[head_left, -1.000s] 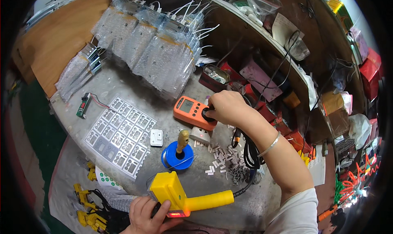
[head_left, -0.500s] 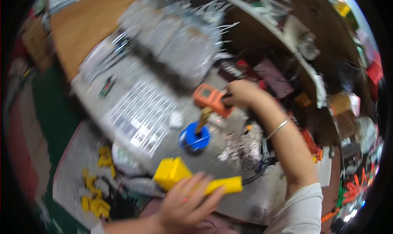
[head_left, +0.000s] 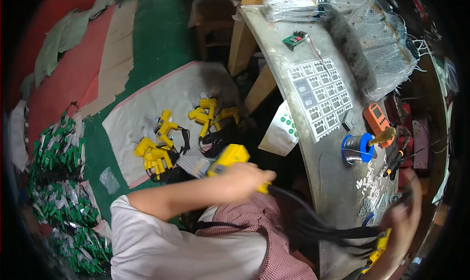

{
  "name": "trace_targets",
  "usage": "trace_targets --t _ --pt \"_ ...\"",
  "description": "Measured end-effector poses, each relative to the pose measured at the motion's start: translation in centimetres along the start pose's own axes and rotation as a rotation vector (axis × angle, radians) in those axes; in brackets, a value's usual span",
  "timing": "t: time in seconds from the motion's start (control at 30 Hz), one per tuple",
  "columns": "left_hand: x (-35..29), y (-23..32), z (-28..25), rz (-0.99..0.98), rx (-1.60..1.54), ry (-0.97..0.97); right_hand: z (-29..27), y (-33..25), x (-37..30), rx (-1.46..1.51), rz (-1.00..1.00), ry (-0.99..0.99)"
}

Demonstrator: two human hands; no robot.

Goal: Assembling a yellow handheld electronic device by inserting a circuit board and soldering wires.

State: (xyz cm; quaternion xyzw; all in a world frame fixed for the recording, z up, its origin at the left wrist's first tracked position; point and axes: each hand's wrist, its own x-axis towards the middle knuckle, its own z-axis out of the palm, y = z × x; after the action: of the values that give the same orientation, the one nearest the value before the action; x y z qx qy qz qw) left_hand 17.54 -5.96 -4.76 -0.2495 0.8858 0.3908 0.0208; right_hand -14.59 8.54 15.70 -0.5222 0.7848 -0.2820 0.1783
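Note:
My left hand [head_left: 247, 178] is wrapped round a yellow gun-shaped device [head_left: 231, 158] with a box-like head, held off the left edge of the workbench. From its handle a thick black cable [head_left: 306, 216] sweeps right over my lap to the bench's near edge. There it meets a yellow part [head_left: 378, 254] beside my right wrist. My right hand [head_left: 404, 216] is smeared by motion above the near right of the bench; whether it grips anything I cannot make out. An orange multimeter [head_left: 376, 117] and a blue spool of solder wire [head_left: 356, 148] lie beyond it.
Several yellow devices [head_left: 155, 155] lie on a pale sheet [head_left: 120, 128] on the green floor. Green parts [head_left: 68, 221] are heaped at the far left. The bench [head_left: 313, 167] holds a label sheet [head_left: 320, 96], a circuit board [head_left: 295, 40], white bits [head_left: 364, 184] and plastic-wrapped packs [head_left: 382, 45].
The view has swung left toward the floor. My left hand has lifted the yellow device off the bench edge, leftward. My right hand has left the multimeter and come nearer.

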Motion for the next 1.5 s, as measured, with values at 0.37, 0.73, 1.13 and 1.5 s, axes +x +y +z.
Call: trace_targets --t 0.37,0.73,1.13,1.5 --pt "9.5 -31.5 13.7 -0.464 0.512 -0.059 14.5 -4.5 -2.5 0.324 0.164 -0.575" --pt "15.0 -17.0 -20.4 0.069 0.151 1.497 8.6 -2.2 -6.7 0.322 0.478 -0.172" --pt "30.8 -11.1 -29.4 -0.111 0.494 1.0 6.4 0.7 -8.5 -0.03 0.312 0.146" --pt "15.6 -4.2 -21.3 0.253 0.037 1.247 9.1 9.6 17.8 -0.207 -0.506 -0.27"
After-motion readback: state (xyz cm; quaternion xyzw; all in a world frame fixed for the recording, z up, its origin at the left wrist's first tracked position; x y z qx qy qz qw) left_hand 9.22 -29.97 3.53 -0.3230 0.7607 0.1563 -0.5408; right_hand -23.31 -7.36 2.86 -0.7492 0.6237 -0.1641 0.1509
